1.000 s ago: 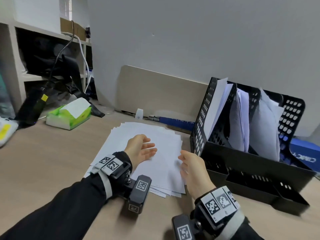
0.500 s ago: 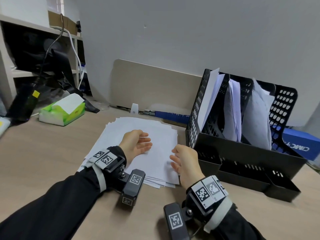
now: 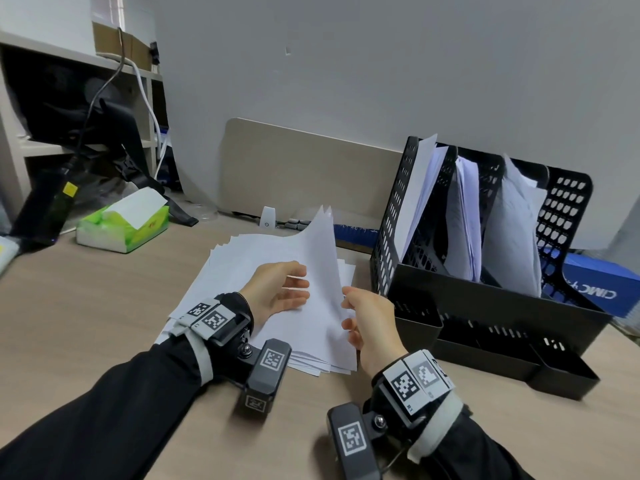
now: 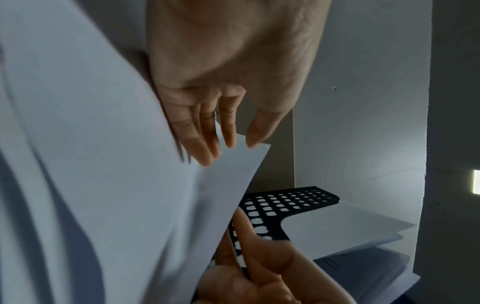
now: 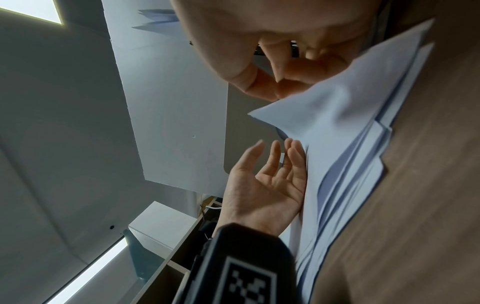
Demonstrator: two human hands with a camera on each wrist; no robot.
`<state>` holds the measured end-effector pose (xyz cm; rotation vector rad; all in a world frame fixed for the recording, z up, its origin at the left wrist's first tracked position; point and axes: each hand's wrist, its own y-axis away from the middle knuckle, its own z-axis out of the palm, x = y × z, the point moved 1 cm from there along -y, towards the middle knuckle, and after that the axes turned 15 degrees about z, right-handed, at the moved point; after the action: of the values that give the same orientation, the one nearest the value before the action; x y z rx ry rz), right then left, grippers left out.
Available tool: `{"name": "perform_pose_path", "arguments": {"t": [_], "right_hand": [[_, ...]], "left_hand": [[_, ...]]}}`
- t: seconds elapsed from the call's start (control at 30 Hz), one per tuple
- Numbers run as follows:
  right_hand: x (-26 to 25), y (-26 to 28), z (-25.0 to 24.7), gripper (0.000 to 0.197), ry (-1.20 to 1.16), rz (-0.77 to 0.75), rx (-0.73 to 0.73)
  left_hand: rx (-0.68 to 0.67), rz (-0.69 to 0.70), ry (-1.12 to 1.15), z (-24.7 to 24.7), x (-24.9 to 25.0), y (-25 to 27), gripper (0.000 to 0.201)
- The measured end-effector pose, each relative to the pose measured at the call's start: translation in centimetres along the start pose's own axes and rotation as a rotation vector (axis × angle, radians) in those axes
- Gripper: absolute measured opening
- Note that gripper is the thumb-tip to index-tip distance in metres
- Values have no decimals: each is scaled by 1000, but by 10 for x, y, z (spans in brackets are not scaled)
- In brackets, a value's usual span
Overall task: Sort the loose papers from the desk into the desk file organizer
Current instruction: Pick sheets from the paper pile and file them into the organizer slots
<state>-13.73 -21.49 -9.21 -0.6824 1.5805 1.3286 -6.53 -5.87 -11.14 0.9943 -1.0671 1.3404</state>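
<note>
A: Status: top sheets are pinched at the right edge by the right hand and peeled up off the paper stack. Thumb and fingers are clamped on the sheet corner. More than one sheet seems to be lifted; two corner tips are seen.

B: Left hand?

A: Left hand is laid on the stack, fingers relaxed and slightly spread, nothing gripped. Stack is held flat on the counter.

B: Organizer?

A: File organizer is parked just right of the stack; paper is already stood in three slots.

B: Risks?

A: Sheets are held by one edge only, so droop or a crease is likely. Extra sheets could be dragged along by friction. Stack is already fanned; if left-hand pressure is released, it could be slid. Lifted edge could be snagged on the perforated wall at insertion.
</note>
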Motion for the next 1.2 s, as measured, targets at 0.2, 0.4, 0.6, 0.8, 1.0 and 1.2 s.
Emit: {"name": "perform_pose_path", "arguments": {"t": [0.2,0.4,0.6,0.8,1.0,1.2], "right_hand": [[0,-2,-1,13,105,-110,-3],[1,-2,0,18,109,-96,-40],[6,-8,7,30,112,-63,-181],[2,-2,7,27,85,-75,-268],[4,0,5,21,108,-125,-283],[5,1,5,23,133,-131,-324]], "left_hand": [[-272,-69,-81,10,0,7,49],[-159,-31,-128,7,-2,6,30],[-96,-10,-104,10,1,7,29],[-229,17,-114,10,2,11,35],[-289,30,-108,11,1,11,52],[-340,37,-114,13,3,14,43]]}}
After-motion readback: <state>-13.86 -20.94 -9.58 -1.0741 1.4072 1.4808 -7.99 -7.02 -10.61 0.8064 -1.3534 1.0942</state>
